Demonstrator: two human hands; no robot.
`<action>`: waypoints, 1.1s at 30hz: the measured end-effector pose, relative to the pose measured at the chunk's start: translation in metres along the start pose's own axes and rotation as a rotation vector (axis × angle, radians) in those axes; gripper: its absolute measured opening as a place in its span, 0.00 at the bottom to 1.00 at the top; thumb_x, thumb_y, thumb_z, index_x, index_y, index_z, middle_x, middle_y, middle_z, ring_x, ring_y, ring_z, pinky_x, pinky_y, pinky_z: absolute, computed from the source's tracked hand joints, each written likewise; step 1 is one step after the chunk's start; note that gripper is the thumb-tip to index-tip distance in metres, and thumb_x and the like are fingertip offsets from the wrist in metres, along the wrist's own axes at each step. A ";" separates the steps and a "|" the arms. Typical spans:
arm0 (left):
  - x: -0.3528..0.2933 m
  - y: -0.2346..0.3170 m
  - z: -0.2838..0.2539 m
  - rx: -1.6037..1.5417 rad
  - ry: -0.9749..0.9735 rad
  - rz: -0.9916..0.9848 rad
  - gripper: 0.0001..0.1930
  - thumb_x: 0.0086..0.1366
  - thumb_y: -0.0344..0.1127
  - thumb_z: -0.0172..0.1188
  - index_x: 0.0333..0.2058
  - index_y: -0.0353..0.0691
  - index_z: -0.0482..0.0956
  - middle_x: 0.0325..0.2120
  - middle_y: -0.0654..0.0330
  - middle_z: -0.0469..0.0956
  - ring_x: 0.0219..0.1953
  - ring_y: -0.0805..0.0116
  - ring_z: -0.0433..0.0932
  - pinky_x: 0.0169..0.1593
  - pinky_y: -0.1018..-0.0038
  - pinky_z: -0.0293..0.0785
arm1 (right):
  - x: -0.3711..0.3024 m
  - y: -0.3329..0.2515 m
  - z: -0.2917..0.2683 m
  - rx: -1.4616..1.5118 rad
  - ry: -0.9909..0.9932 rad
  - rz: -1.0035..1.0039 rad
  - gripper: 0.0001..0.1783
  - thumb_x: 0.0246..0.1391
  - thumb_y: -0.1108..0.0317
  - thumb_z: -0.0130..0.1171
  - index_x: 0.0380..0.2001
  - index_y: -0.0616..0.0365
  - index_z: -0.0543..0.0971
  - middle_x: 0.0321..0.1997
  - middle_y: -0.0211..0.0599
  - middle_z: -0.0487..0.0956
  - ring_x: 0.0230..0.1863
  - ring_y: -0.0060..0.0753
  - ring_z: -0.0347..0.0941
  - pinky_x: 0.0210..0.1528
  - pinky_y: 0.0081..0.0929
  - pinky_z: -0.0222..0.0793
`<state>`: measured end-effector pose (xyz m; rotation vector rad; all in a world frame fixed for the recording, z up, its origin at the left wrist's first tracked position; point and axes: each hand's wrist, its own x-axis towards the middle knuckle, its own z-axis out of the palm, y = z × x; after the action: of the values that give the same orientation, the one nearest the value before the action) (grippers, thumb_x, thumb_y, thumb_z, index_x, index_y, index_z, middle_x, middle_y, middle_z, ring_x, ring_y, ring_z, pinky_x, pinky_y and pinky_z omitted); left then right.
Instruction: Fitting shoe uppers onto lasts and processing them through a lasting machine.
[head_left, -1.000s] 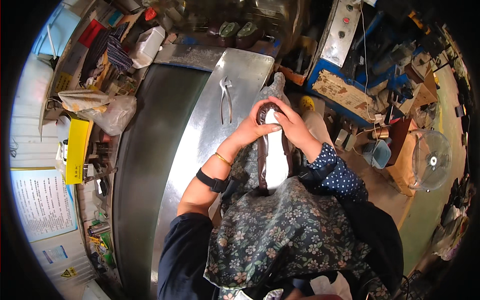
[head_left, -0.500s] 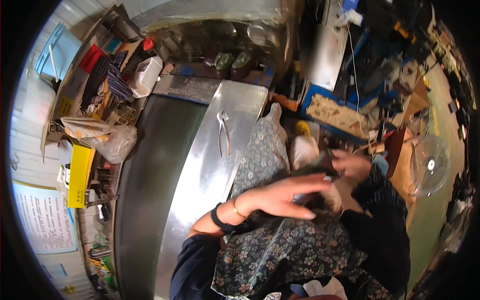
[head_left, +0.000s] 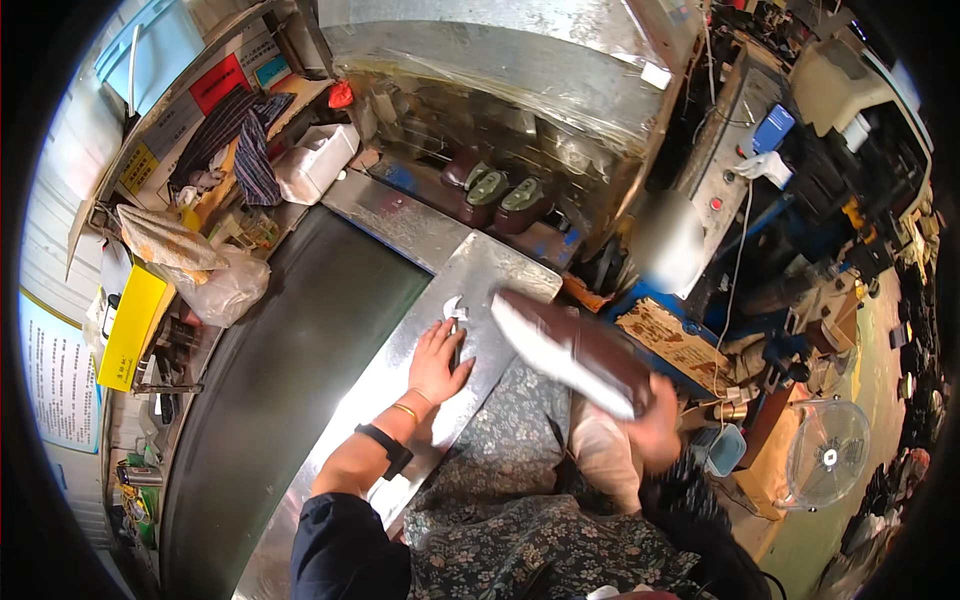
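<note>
My left hand [head_left: 434, 368] is over a pair of metal pincers [head_left: 456, 309] lying on the shiny metal ledge. The fingers and thumb come round the handles and partly cover them; the pincers' head points away from me. To the right, my right hand [head_left: 655, 428] grips one end of a dark maroon shoe [head_left: 585, 345], blurred by motion. Its pale, whitish underside faces the ledge and its other end reaches toward the far left. The shoe is held in the air above my lap, where a flowered apron [head_left: 515, 420] lies.
A dark conveyor belt [head_left: 290, 370] runs left of the ledge. Several maroon shoes with green lasts [head_left: 522, 200] stand beyond it. At left is a cluttered shelf with a yellow box [head_left: 135, 330]. A round clear fan guard [head_left: 825, 456] and a blue-framed bench [head_left: 665, 345] are at right.
My left hand has moved from my lap to the pincers on the ledge. My right hand has raised the maroon shoe into plain sight. The view has shifted.
</note>
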<state>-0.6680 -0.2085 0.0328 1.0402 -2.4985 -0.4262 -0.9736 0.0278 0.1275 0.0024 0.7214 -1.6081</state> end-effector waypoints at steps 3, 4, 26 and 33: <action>0.002 0.001 0.001 -0.038 0.042 -0.003 0.27 0.58 0.45 0.63 0.55 0.42 0.75 0.63 0.49 0.67 0.65 0.44 0.63 0.67 0.53 0.59 | 0.132 -0.042 0.035 -0.145 -0.046 -0.188 0.31 0.58 0.50 0.56 0.61 0.50 0.69 0.61 0.37 0.74 0.61 0.49 0.69 0.55 0.63 0.69; 0.000 -0.001 0.000 -0.040 0.045 -0.013 0.27 0.57 0.45 0.64 0.55 0.42 0.75 0.62 0.49 0.67 0.65 0.43 0.64 0.67 0.53 0.59 | 0.178 -0.046 0.047 -0.164 0.006 -0.276 0.27 0.58 0.52 0.59 0.58 0.48 0.71 0.60 0.34 0.75 0.60 0.45 0.71 0.55 0.63 0.69; 0.004 0.004 0.003 -0.108 0.081 -0.008 0.25 0.57 0.43 0.62 0.53 0.43 0.78 0.61 0.50 0.70 0.64 0.44 0.66 0.66 0.52 0.59 | 0.099 0.018 0.052 -1.377 -0.252 -0.318 0.15 0.57 0.67 0.63 0.46 0.63 0.80 0.43 0.45 0.83 0.43 0.32 0.81 0.47 0.26 0.74; -0.001 0.004 0.012 -0.068 0.088 0.054 0.25 0.58 0.43 0.62 0.54 0.41 0.76 0.63 0.49 0.68 0.65 0.44 0.63 0.67 0.53 0.57 | -0.039 -0.010 -0.081 -1.470 0.342 -0.785 0.13 0.57 0.68 0.62 0.44 0.61 0.81 0.36 0.42 0.83 0.36 0.29 0.78 0.40 0.26 0.73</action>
<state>-0.6754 -0.2043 0.0238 0.9427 -2.4105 -0.4369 -1.0076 0.0987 0.0828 -1.2082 2.2164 -1.3945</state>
